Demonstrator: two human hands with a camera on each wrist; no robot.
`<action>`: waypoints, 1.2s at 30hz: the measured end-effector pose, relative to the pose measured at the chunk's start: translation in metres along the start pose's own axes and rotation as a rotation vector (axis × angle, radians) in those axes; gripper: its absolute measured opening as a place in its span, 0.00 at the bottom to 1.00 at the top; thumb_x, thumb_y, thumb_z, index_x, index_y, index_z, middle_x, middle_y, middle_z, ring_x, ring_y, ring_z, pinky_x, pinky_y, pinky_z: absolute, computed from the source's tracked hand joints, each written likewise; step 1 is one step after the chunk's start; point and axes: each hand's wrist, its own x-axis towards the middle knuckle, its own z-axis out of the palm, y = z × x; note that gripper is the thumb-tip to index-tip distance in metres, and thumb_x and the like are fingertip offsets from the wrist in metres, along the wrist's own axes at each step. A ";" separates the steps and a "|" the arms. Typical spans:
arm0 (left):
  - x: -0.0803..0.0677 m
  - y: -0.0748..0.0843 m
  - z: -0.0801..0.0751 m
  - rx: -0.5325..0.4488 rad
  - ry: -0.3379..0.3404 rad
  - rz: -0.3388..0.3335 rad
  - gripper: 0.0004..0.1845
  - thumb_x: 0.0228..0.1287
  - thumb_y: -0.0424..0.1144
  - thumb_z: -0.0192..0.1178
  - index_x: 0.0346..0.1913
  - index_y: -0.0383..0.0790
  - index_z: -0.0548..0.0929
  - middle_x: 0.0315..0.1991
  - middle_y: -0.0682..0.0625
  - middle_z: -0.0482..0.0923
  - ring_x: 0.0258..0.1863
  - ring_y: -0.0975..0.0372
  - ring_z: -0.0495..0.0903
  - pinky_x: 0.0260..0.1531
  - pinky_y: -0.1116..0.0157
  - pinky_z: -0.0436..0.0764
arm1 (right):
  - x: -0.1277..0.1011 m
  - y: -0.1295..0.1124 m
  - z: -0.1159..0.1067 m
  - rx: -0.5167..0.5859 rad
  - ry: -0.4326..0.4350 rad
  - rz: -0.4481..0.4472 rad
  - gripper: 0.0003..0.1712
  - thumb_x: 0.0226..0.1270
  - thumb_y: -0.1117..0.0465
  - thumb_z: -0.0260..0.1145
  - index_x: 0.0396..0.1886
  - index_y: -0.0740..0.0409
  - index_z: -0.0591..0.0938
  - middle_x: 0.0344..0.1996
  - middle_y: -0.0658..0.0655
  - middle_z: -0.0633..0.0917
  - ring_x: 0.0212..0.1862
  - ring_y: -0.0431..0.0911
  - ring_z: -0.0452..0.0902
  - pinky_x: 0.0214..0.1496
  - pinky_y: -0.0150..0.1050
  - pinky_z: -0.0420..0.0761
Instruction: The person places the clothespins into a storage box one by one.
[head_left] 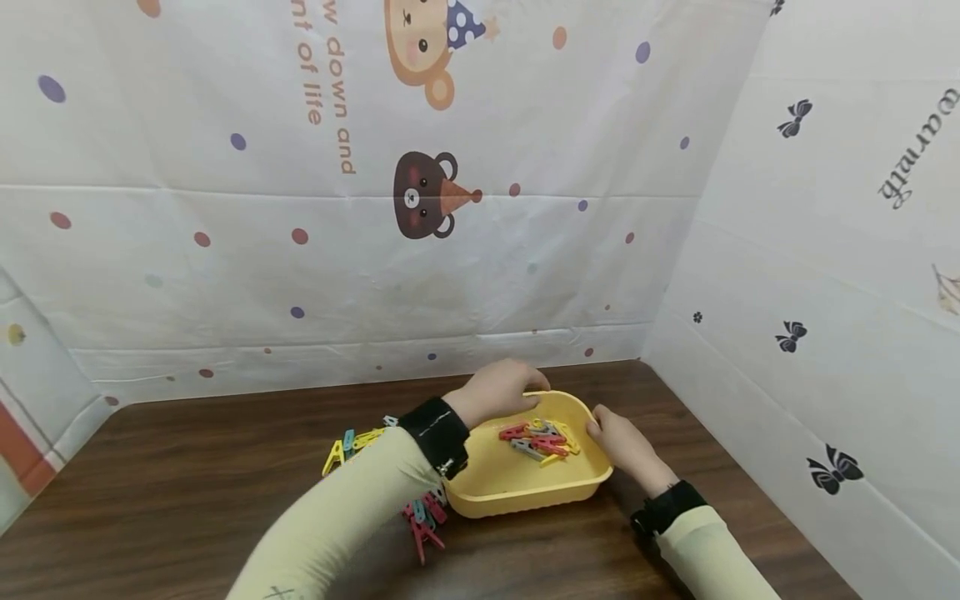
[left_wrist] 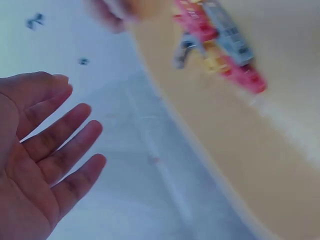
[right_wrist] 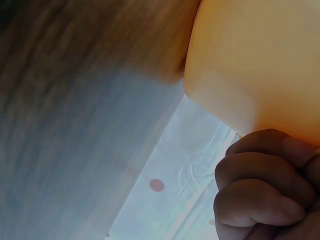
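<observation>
While the yellow basin [head_left: 525, 483] sits low and centre in the head view on the dark wooden tabletop [head_left: 187, 500], both hands meet at it. The right hand [head_left: 626, 446] grips the basin's right rim, fingers [right_wrist: 260, 200] curled round the edge in the right wrist view. The left hand [head_left: 495, 390] hovers at the far left rim; its fingers [left_wrist: 65, 150] are spread and relaxed, holding nothing. A small heap of coloured clothespins [head_left: 542, 439] lies inside the basin, and more loose clothespins [head_left: 352, 446] lie on the tabletop left of it, partly hidden by the left sleeve. Judging from this, the right hand should steady the basin while the left hand picks pins a few at a time.
</observation>
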 end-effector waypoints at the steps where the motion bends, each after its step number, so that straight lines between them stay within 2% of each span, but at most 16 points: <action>1: -0.007 0.001 -0.007 0.002 -0.001 0.018 0.15 0.74 0.40 0.61 0.58 0.44 0.86 0.56 0.50 0.87 0.58 0.58 0.84 0.60 0.59 0.82 | 0.000 0.000 0.000 0.001 0.000 0.002 0.13 0.81 0.59 0.51 0.45 0.67 0.74 0.25 0.55 0.75 0.24 0.44 0.72 0.26 0.35 0.71; 5: -0.047 0.004 -0.030 0.009 0.028 0.061 0.15 0.73 0.42 0.62 0.58 0.46 0.86 0.57 0.50 0.86 0.58 0.57 0.84 0.59 0.57 0.83 | 0.000 0.001 0.002 0.001 0.000 0.003 0.13 0.81 0.59 0.51 0.46 0.67 0.74 0.25 0.56 0.75 0.25 0.44 0.72 0.26 0.35 0.71; 8: -0.084 -0.001 -0.039 0.022 0.057 0.043 0.16 0.72 0.43 0.63 0.59 0.47 0.86 0.57 0.50 0.86 0.59 0.56 0.84 0.57 0.55 0.84 | -0.001 0.001 0.003 0.005 -0.006 0.003 0.13 0.81 0.59 0.51 0.46 0.67 0.74 0.25 0.56 0.75 0.25 0.44 0.72 0.26 0.35 0.70; 11: -0.118 -0.012 -0.041 0.060 0.095 -0.001 0.16 0.70 0.43 0.66 0.58 0.46 0.86 0.56 0.49 0.86 0.53 0.57 0.86 0.49 0.57 0.86 | -0.002 0.000 0.004 0.009 -0.011 0.001 0.13 0.81 0.59 0.51 0.46 0.67 0.74 0.25 0.55 0.75 0.25 0.44 0.72 0.26 0.35 0.71; 14: -0.146 -0.026 -0.039 0.092 0.132 -0.046 0.16 0.67 0.42 0.68 0.56 0.45 0.87 0.52 0.49 0.88 0.47 0.58 0.87 0.43 0.60 0.86 | -0.003 0.000 0.004 0.008 -0.012 -0.001 0.13 0.81 0.59 0.51 0.46 0.67 0.74 0.24 0.55 0.75 0.24 0.44 0.72 0.26 0.35 0.71; 16: -0.162 -0.035 -0.036 0.081 0.143 -0.101 0.15 0.66 0.41 0.69 0.54 0.44 0.87 0.50 0.49 0.88 0.46 0.57 0.87 0.42 0.60 0.87 | -0.003 0.000 0.004 0.007 -0.009 -0.004 0.13 0.81 0.59 0.51 0.46 0.67 0.74 0.24 0.55 0.74 0.24 0.44 0.71 0.26 0.35 0.70; 18: -0.175 -0.043 -0.033 0.043 0.135 -0.180 0.15 0.66 0.41 0.69 0.54 0.43 0.87 0.50 0.49 0.88 0.49 0.55 0.87 0.46 0.56 0.87 | -0.003 0.000 0.004 0.008 -0.006 -0.007 0.13 0.81 0.59 0.51 0.45 0.67 0.74 0.24 0.55 0.74 0.24 0.44 0.71 0.26 0.35 0.70; 23: -0.199 -0.074 -0.019 -0.034 0.104 -0.384 0.16 0.64 0.40 0.69 0.53 0.38 0.87 0.50 0.44 0.88 0.49 0.50 0.87 0.48 0.49 0.86 | -0.003 0.001 0.005 0.017 -0.003 -0.008 0.13 0.81 0.59 0.51 0.44 0.66 0.74 0.23 0.55 0.73 0.24 0.44 0.70 0.26 0.35 0.70; 28: -0.212 -0.109 -0.008 -0.054 0.090 -0.526 0.17 0.62 0.37 0.69 0.51 0.29 0.86 0.44 0.41 0.88 0.40 0.55 0.85 0.40 0.52 0.84 | -0.004 0.001 0.003 0.022 -0.008 0.001 0.13 0.81 0.59 0.51 0.45 0.67 0.74 0.23 0.55 0.73 0.24 0.44 0.71 0.26 0.36 0.70; 32: -0.214 -0.128 0.000 -0.077 0.061 -0.599 0.20 0.61 0.38 0.70 0.50 0.24 0.84 0.43 0.36 0.88 0.38 0.55 0.85 0.39 0.51 0.85 | -0.003 0.001 0.001 0.017 -0.008 0.011 0.13 0.81 0.59 0.51 0.46 0.67 0.74 0.24 0.55 0.74 0.24 0.44 0.71 0.26 0.36 0.71; 36: -0.209 -0.139 0.010 -0.107 0.029 -0.646 0.23 0.57 0.40 0.71 0.49 0.22 0.84 0.41 0.35 0.87 0.35 0.55 0.83 0.39 0.51 0.86 | -0.003 0.000 0.000 0.019 -0.006 0.015 0.13 0.81 0.59 0.50 0.47 0.67 0.74 0.24 0.56 0.74 0.24 0.44 0.71 0.26 0.36 0.71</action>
